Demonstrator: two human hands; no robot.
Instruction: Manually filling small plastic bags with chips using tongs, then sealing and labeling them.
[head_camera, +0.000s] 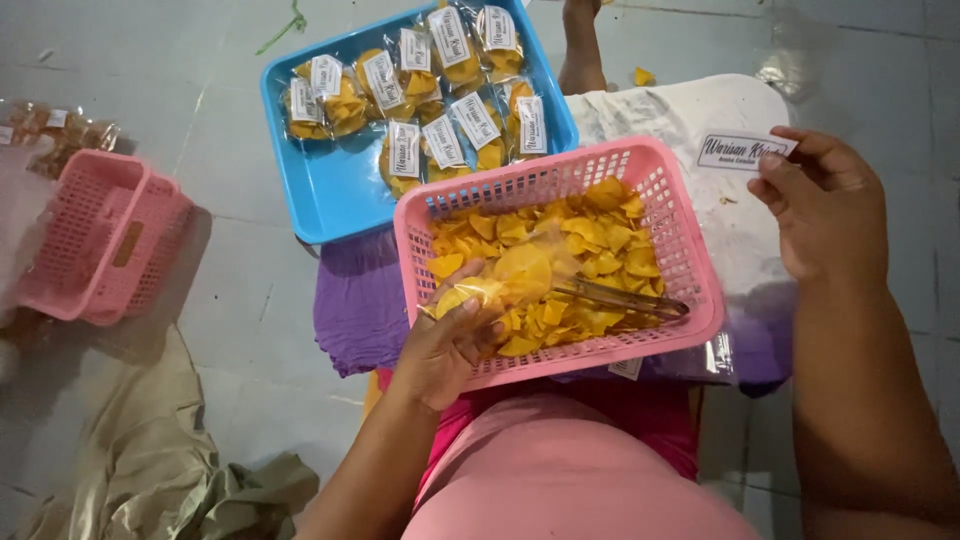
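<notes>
left hand (447, 343) grips a clear bag (505, 283) partly filled with yellow chips, over the pink basket (560, 180) on the lap | right hand (822, 205) pinches a white label (742, 150) beside the basket | metal tongs (625, 298) lie on chips in basket | blue tray (330, 185) of packed bags beyond

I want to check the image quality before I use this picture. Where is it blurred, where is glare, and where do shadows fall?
Head view: the pink basket of chips and blue tray are fairly sharp; the second pink basket at the left edge is smeared; glare sits on the clear bag in the left hand and on the wet floor; the right hand is dim; soft shadow lies beside the left basket.
</notes>
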